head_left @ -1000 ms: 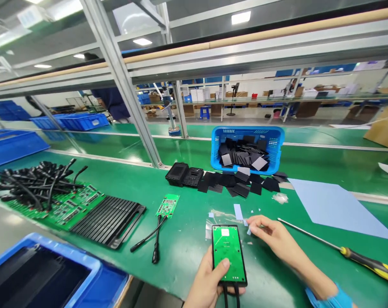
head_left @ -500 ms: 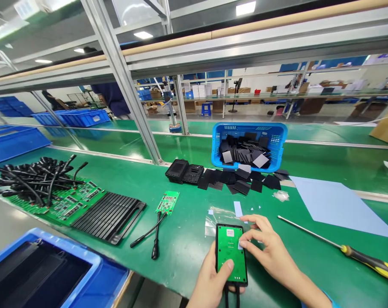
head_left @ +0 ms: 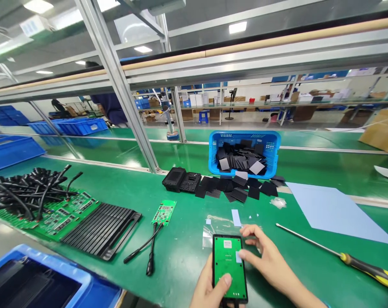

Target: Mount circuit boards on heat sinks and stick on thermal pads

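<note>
My left hand is wrapped around a black case with a green circuit board in it, thumb pressed on the board's face. A small pale blue pad lies at the board's right edge. My right hand is at that edge, its thumb tip touching the pad and its other fingers bent away from the thumb. Just beyond the case lie a clear plastic film and a pale blue strip.
A blue basket of black plates stands at the back, more plates before it. A screwdriver and a blue sheet lie right. Leftward are a wired board, an open black case, a slotted black rack and cables.
My right index finger has lifted off the pad and curled away from the thumb; the pad now shows on the board. The camera view has tilted slightly upward.
</note>
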`<act>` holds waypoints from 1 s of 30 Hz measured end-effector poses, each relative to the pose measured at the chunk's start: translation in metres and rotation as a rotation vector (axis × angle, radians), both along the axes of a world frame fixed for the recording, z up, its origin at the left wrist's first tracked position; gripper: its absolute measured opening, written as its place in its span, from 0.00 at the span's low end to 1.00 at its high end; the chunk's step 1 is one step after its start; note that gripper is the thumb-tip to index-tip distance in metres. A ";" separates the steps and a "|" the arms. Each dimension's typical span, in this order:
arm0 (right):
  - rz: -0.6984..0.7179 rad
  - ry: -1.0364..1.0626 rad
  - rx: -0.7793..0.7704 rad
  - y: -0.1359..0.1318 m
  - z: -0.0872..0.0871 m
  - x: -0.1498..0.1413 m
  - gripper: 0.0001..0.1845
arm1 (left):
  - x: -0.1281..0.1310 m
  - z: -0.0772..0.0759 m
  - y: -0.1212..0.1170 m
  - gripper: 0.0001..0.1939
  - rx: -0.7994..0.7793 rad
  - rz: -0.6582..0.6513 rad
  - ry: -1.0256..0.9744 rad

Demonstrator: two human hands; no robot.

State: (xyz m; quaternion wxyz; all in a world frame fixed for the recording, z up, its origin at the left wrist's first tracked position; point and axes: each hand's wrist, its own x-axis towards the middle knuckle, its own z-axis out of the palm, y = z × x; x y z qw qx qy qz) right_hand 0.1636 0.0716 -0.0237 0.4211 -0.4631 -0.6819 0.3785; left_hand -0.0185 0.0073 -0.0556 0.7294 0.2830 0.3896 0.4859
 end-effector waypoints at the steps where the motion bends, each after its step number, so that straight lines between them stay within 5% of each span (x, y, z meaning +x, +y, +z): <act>1: -0.002 0.007 -0.025 0.004 -0.002 0.003 0.09 | -0.002 0.001 0.000 0.39 -0.024 0.000 -0.014; 8: -0.101 -0.373 0.128 0.035 -0.013 0.027 0.15 | -0.015 0.010 0.005 0.22 -0.133 0.067 -0.180; 12: -0.079 -0.530 0.172 0.037 -0.017 0.026 0.15 | -0.033 -0.006 0.008 0.15 -0.150 0.102 -0.348; 18: -0.023 -0.708 0.197 0.041 -0.006 0.015 0.15 | -0.064 -0.030 0.005 0.21 0.003 0.050 -0.659; 25: 0.084 -0.747 0.237 0.063 0.016 -0.035 0.12 | -0.060 -0.040 0.007 0.16 -0.091 0.073 -0.605; 30: -0.042 -0.755 0.219 0.097 0.011 -0.018 0.15 | -0.058 -0.040 0.009 0.15 -0.087 0.045 -0.590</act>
